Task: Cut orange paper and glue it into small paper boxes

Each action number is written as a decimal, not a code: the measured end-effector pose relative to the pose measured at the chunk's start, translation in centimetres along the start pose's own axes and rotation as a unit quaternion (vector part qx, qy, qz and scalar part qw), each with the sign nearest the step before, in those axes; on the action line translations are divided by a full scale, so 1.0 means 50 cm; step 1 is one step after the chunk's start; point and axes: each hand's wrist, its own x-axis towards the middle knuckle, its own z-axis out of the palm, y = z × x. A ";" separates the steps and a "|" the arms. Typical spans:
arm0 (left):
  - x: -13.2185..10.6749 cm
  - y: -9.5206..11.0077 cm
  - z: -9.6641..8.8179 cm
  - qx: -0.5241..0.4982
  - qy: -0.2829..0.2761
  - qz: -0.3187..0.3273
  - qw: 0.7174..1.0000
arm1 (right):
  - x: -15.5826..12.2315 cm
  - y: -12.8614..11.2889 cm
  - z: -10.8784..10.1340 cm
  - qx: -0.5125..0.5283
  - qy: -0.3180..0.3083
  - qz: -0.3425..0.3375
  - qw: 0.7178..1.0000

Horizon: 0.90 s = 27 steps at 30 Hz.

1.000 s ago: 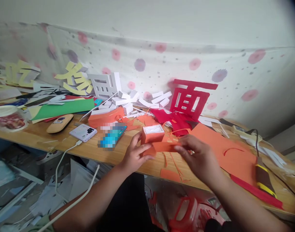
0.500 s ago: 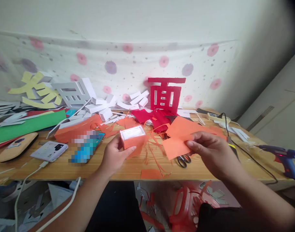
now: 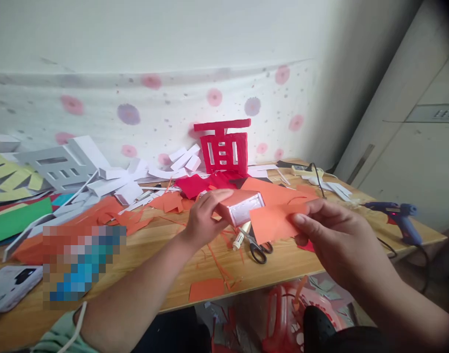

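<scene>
My left hand [image 3: 207,215] grips a small box [image 3: 245,208] with orange paper on its sides and a white open-looking end turned toward the right. Between thumb and fingers, my right hand [image 3: 330,233] pinches a flat sheet of orange paper [image 3: 274,223] close to that white end. The sheet's left edge overlaps the box in view; whether they touch I cannot tell. Under the sheet lie black-handled scissors [image 3: 259,253], partly covered by it. A cream-coloured craft knife or similar tool [image 3: 240,239] is beside the scissors.
A red cut-out character [image 3: 224,147] stands against the wall. White foam-board pieces [image 3: 67,164] and orange scraps [image 3: 206,289] lie about the table. To the right rests a blue glue gun [image 3: 397,215] with its cable. A white phone [image 3: 13,287] lies at left; a red plastic stool [image 3: 277,314] stands below.
The view has swung to the right. My left hand has turned the box so its white end faces right, and box and orange sheet have come close together.
</scene>
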 end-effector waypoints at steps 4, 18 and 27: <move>-0.041 -0.010 0.012 -0.029 0.007 -0.030 0.999 | 0.002 0.004 0.020 -0.051 0.003 0.005 0.999; -0.052 -0.014 0.003 -0.093 0.028 0.008 0.995 | -0.010 -0.036 0.078 -0.193 0.011 -0.128 0.973; -0.049 -0.009 0.001 -0.095 0.020 0.020 0.995 | -0.016 -0.028 0.081 -0.217 0.004 -0.104 0.971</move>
